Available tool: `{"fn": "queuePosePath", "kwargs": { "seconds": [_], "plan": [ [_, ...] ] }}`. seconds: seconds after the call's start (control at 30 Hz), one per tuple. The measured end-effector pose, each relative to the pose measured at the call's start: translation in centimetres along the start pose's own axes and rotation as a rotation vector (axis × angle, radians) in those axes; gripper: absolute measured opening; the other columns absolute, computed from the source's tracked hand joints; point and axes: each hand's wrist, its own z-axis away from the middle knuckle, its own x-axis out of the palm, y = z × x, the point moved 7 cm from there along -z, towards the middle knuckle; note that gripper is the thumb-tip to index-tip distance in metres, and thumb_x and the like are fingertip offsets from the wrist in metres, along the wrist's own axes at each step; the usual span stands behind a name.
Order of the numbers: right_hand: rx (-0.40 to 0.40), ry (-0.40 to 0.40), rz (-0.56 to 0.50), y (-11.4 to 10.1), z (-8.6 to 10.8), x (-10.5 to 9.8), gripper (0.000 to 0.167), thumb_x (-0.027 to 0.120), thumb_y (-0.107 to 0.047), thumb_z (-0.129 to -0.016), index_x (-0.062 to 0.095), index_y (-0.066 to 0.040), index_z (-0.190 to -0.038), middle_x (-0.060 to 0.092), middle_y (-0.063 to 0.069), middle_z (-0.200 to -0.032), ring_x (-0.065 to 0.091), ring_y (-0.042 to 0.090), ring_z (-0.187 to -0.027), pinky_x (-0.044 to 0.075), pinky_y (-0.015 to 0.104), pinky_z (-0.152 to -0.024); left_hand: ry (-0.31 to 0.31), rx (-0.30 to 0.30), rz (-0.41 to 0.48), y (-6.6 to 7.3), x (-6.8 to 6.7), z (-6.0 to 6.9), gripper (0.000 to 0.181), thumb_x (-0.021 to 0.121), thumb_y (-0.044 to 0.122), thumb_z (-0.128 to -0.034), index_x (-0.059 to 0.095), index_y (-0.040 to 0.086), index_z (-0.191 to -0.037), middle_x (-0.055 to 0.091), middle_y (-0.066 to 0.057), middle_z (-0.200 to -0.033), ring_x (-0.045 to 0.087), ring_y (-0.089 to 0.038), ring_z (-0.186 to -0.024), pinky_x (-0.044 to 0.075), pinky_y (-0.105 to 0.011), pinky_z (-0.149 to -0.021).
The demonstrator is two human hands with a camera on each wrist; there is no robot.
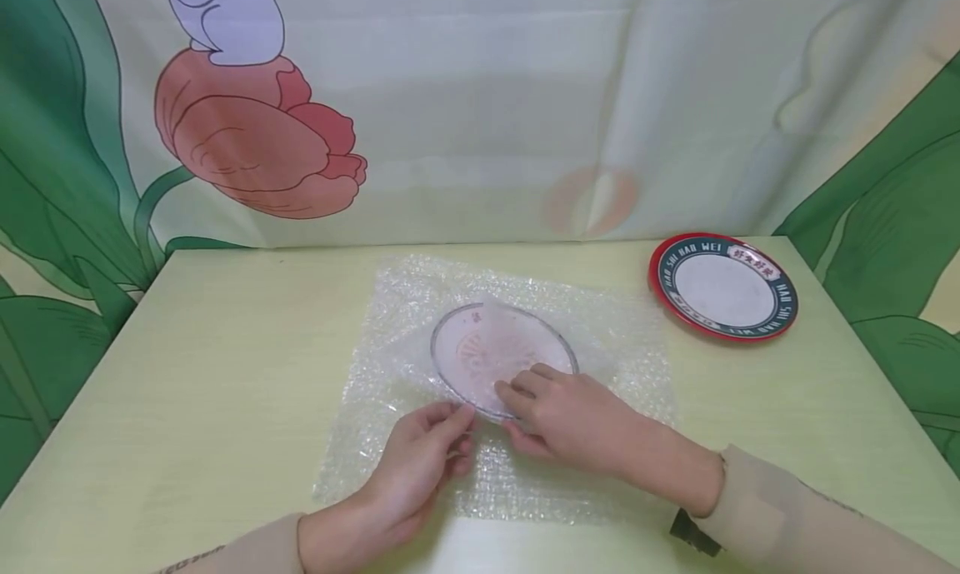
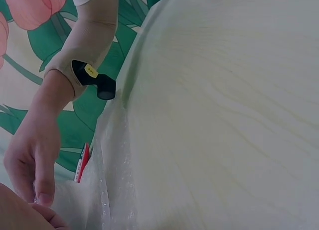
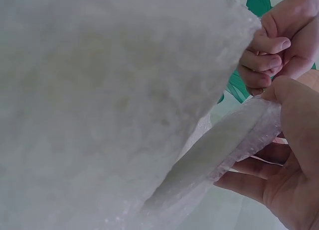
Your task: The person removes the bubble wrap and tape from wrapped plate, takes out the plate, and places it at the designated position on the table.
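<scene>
A white plate [image 1: 452,366] with a dark rim and reddish print lies on a sheet of bubble wrap [image 1: 525,495] in the head view. A hazy fold of the wrap covers part of it. At the plate's near-left edge my left hand [image 1: 412,457] pinches the rim, thumb on top and the other fingers curled below. My right hand [image 1: 573,416] grips the near-right edge, fingers over the top and thumb at the front. In the right wrist view, the right hand [image 3: 294,150] holds the plate's edge with wrap around it; loose wrap [image 3: 99,90] fills the left side.
A second plate [image 1: 785,303], with a red edge and a green lettered band, sits at the back right of the pale table [image 1: 187,391]. Behind the table hangs a curtain [image 1: 465,124] printed with flowers and leaves.
</scene>
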Motion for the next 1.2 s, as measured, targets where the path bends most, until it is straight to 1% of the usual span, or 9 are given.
{"fn": "queuePosePath", "kwargs": {
  "seconds": [0.37,0.53,0.63,0.7,0.77,0.83,1.0,1.1,1.2],
  "plan": [
    [0.026,0.009,-0.024,0.0,0.0,0.1,0.037,0.071,-0.026,-0.093,0.072,0.001,-0.118,0.07,0.01,-0.103,0.068,0.027,-0.099,0.06,0.036,-0.079,-0.041,-0.011,-0.039,-0.1,0.1,0.2,0.018,0.051,0.017,-0.1066,0.054,0.0,-0.1,0.051,-0.002,-0.085,0.045,-0.011,-0.07,0.041,-0.021,-0.059],
    [0.035,0.007,-0.047,0.2,0.0,-0.1,0.037,0.071,-0.026,-0.093,0.072,0.001,-0.118,0.071,0.01,-0.103,0.069,0.026,-0.097,0.06,0.036,-0.078,-0.068,0.012,-0.085,0.7,0.2,0.9,0.015,0.053,0.013,-0.0987,0.055,0.004,-0.087,0.05,-0.003,-0.076,0.044,-0.013,-0.063,0.039,-0.022,-0.054],
    [0.032,0.01,-0.055,0.4,0.0,-0.3,0.037,0.071,-0.025,-0.093,0.072,0.002,-0.118,0.072,0.011,-0.103,0.069,0.027,-0.096,0.06,0.036,-0.078,-0.08,0.089,-0.202,1.8,0.0,1.2,0.009,0.058,0.011,-0.0955,0.061,0.003,-0.091,0.052,-0.003,-0.074,0.045,-0.013,-0.06,0.039,-0.022,-0.052],
    [0.03,-0.002,-0.054,0.4,0.0,-0.3,0.036,0.072,-0.025,-0.093,0.073,0.001,-0.118,0.072,0.011,-0.103,0.07,0.027,-0.096,0.061,0.036,-0.078,-0.075,0.183,-0.343,2.9,-0.1,1.1,0.011,0.063,0.011,-0.0958,0.067,0.003,-0.102,0.057,-0.003,-0.079,0.049,-0.014,-0.062,0.041,-0.023,-0.053],
    [0.031,-0.027,-0.05,0.3,-0.1,-0.1,0.036,0.073,-0.026,-0.093,0.073,0.0,-0.118,0.072,0.011,-0.103,0.069,0.027,-0.097,0.061,0.036,-0.075,-0.071,0.262,-0.494,3.7,-0.3,1.0,0.022,0.067,0.012,-0.096,0.069,0.004,-0.116,0.062,-0.002,-0.086,0.055,-0.014,-0.068,0.045,-0.024,-0.055],
    [0.036,-0.065,-0.042,0.2,-0.1,0.2,0.037,0.073,-0.027,-0.093,0.072,-0.001,-0.119,0.071,0.01,-0.103,0.069,0.027,-0.096,0.061,0.037,-0.071,-0.081,0.302,-0.647,4.1,-0.3,0.8,0.029,0.07,0.017,-0.096,0.069,0.005,-0.122,0.064,-0.001,-0.092,0.059,-0.015,-0.074,0.048,-0.025,-0.058],
    [0.019,-0.123,0.01,-0.4,0.0,1.1,0.041,0.071,-0.032,-0.095,0.07,-0.003,-0.125,0.071,0.009,-0.104,0.069,0.028,-0.097,0.061,0.038,-0.067,-0.156,0.281,-0.846,4.0,-0.3,0.5,0.036,0.07,0.02,-0.0961,0.065,-0.001,-0.124,0.065,0.001,-0.09,0.061,-0.013,-0.073,0.052,-0.028,-0.061],
    [0.013,-0.115,0.028,-0.4,0.0,1.3,0.043,0.071,-0.032,-0.095,0.069,-0.004,-0.127,0.072,0.009,-0.103,0.069,0.028,-0.098,0.061,0.039,-0.07,-0.174,0.272,-0.862,4.1,-0.5,0.3,0.039,0.068,0.018,-0.0976,0.061,-0.005,-0.128,0.065,-0.002,-0.09,0.062,-0.015,-0.066,0.053,-0.031,-0.056],
    [0.012,-0.12,0.029,-0.5,0.2,1.4,0.042,0.072,-0.031,-0.094,0.068,-0.005,-0.127,0.072,0.008,-0.102,0.07,0.028,-0.096,0.061,0.039,-0.071,-0.207,0.224,-0.851,3.8,-0.6,-0.2,0.039,0.066,0.017,-0.099,0.059,-0.006,-0.13,0.066,-0.004,-0.089,0.06,-0.016,-0.055,0.05,-0.032,-0.049]
  ]
}}
